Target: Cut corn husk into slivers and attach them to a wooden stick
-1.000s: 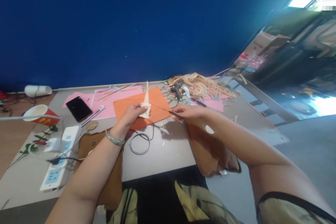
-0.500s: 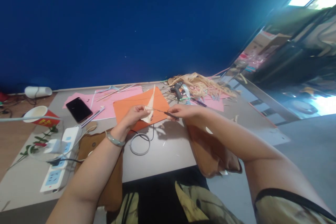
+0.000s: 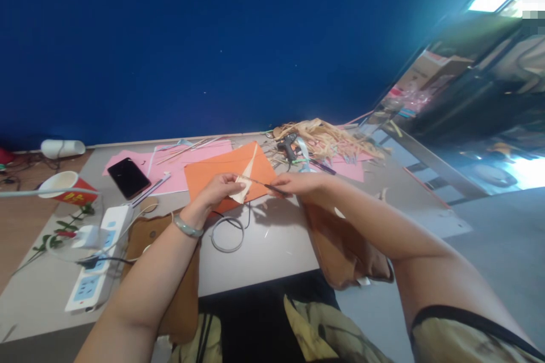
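Note:
My left hand (image 3: 217, 188) pinches a pale, pointed strip of dried leaf (image 3: 247, 177) above an orange sheet (image 3: 213, 173). A green bangle circles that wrist. My right hand (image 3: 298, 184) grips small scissors (image 3: 266, 185) whose thin blades reach left and meet the strip near my left fingertips. Both hands hover just over the grey table (image 3: 264, 249).
Pink paper (image 3: 183, 159), a black phone (image 3: 128, 177), a red paper cup (image 3: 66, 187), a white power strip (image 3: 96, 255) and a grey cable loop (image 3: 226, 233) lie left and centre. A glue gun (image 3: 288, 144) and a straw pile (image 3: 327, 139) sit behind. Brown pouches (image 3: 344, 249) rest at the table's front edge.
The leaf strip has tilted from upright to leaning right. My right hand and the scissors have moved left, closer to my left hand, until the blades meet the strip.

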### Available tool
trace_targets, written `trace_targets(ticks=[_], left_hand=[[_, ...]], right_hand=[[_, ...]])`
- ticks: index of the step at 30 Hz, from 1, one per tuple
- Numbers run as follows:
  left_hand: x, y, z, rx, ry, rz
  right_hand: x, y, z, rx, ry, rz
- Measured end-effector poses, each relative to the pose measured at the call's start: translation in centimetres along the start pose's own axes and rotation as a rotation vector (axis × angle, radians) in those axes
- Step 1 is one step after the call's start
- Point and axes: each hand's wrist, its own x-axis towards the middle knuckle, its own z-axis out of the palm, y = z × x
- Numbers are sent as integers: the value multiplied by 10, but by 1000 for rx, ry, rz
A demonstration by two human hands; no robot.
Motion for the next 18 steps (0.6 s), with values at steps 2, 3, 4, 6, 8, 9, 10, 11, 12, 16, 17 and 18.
trace_targets(ticks=[2, 3, 4, 6, 8, 9, 10, 11, 12, 16, 17, 18], left_hand=[[0, -1, 0, 9, -5, -5], [0, -1, -1, 12, -1, -8], [1, -1, -1, 13, 5, -11], [1, -1, -1, 13, 14, -14], [1, -2, -1, 12, 16, -18], [1, -2, -1, 10, 16, -21], [1, -2, -1, 8, 15, -25], [1, -3, -1, 8, 14, -28], [2, -3, -1, 10, 12, -31], [3, -6, -2, 10, -21, -28], [4, -6, -2, 5, -24, -31], [4, -7, -3, -1, -21, -37]], right_hand=[[-1, -3, 1, 21, -14, 7], [-2, -4, 1, 29, -12, 11], [-2, -4, 1, 35, -3, 15], [-3, -4, 2, 39, 20, 14], [-4, -3, 2, 29, 31, 3], [-4, -3, 3, 23, 33, -1], [-5, -3, 3, 18, 33, -1], [-5, -3, 4, 15, 35, 0], [-6, -3, 4, 15, 41, 1], [-7, -1, 6, 0, 70, -2], [-7, -1, 7, -3, 84, -1], [-7, 0, 7, -3, 100, 2]])
